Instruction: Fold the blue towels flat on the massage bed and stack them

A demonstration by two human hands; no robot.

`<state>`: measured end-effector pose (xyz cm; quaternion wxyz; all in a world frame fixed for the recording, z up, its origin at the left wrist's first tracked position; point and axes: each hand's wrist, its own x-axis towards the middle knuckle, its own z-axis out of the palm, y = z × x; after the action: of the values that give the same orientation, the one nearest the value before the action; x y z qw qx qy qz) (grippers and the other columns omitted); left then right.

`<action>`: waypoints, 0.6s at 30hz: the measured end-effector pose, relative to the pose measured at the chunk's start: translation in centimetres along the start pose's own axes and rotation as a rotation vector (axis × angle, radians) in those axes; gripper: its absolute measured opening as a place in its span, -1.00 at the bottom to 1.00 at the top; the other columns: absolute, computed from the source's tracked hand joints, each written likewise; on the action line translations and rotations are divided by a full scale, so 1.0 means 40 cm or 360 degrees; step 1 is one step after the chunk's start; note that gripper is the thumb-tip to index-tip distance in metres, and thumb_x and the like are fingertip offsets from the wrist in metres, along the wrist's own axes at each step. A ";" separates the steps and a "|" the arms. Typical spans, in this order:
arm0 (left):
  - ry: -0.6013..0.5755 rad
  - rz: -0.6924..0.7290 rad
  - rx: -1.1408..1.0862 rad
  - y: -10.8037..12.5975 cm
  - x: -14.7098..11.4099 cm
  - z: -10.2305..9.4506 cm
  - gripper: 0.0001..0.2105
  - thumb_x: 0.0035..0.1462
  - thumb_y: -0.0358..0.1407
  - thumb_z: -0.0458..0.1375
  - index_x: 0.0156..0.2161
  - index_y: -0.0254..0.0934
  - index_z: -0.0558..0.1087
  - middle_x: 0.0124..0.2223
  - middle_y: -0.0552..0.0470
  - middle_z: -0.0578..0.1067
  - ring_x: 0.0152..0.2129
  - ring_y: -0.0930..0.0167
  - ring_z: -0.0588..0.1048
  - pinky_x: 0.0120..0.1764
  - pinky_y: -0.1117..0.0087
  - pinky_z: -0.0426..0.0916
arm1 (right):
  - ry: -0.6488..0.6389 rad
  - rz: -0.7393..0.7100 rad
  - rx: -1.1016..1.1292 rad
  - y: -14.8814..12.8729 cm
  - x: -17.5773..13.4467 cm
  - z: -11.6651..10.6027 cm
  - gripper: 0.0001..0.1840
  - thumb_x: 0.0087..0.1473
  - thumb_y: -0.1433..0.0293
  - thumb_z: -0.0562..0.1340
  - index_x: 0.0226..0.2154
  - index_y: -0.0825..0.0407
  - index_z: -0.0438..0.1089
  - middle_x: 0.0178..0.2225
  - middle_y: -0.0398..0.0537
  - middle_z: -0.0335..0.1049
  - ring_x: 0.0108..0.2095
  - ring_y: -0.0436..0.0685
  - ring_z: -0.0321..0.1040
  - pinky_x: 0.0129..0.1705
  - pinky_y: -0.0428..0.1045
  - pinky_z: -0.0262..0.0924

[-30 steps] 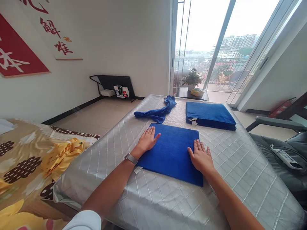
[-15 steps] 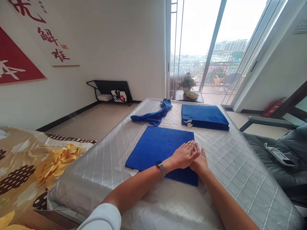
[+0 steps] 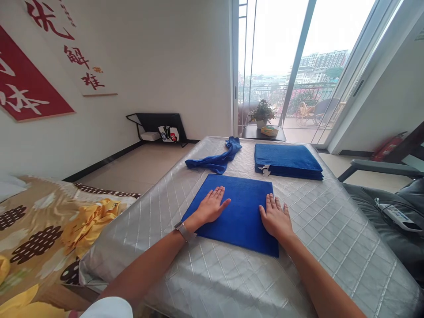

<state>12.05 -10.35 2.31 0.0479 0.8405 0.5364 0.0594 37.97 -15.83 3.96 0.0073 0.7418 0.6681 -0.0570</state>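
A blue towel (image 3: 240,216), folded into a flat rectangle, lies on the silver quilted mattress (image 3: 331,221) in front of me. My left hand (image 3: 211,206) rests palm down on the towel's left part, fingers stretched out. Over its right edge lies my right hand (image 3: 275,217), flat as well, with the fingers pointing away and partly past the edge. Neither hand grips anything. Beyond the towel to the right sits a neat stack of folded blue towels (image 3: 288,159) with white tags at its near corner. A crumpled blue towel (image 3: 217,161) lies loosely at the back left.
At the left is a bed with a patterned cover (image 3: 36,221) and yellow cloth (image 3: 96,221). To the right stands a dark armchair (image 3: 374,212) holding a white device (image 3: 399,216). Behind the mattress, a small table (image 3: 248,132) carries a potted plant (image 3: 262,114).
My left hand has come off my right hand and moved left across the towel. The right hand stays near the towel's right edge. The view has shifted slightly left.
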 end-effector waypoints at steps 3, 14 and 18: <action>0.0060 -0.0156 0.0050 -0.065 -0.015 0.003 -0.24 0.39 0.11 -0.41 0.44 -0.42 -0.02 0.45 -0.21 0.00 0.40 0.22 -0.02 0.38 0.09 -0.09 | 0.0006 -0.0011 -0.0029 0.001 0.001 0.000 -0.27 0.37 0.18 -0.26 0.44 0.20 -0.21 0.48 0.03 -0.35 0.45 0.21 -0.36 0.42 0.26 -0.42; 0.0066 -0.0178 0.0056 -0.078 -0.021 0.005 -0.20 0.38 0.14 -0.43 0.43 -0.48 -0.02 0.45 -0.24 -0.02 0.40 0.23 -0.04 0.38 0.12 -0.11 | -0.0017 0.0014 -0.0069 -0.031 -0.045 -0.011 -0.23 0.37 0.10 -0.28 0.44 0.22 -0.24 0.47 0.01 -0.36 0.46 0.22 -0.40 0.42 0.26 -0.45; 0.0092 -0.0171 0.0047 -0.102 -0.020 0.015 -0.26 0.40 0.10 -0.40 0.44 -0.40 -0.03 0.45 -0.21 0.01 0.39 0.25 -0.01 0.38 0.12 -0.09 | -0.0043 0.0025 -0.0087 -0.032 -0.046 0.000 -0.21 0.36 0.07 -0.26 0.44 0.22 -0.25 0.48 0.03 -0.37 0.45 0.25 -0.37 0.42 0.27 -0.43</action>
<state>8.16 -9.36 1.09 0.0230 0.8090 0.5827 0.0731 36.50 -17.52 4.21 0.0370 0.7456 0.6635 -0.0489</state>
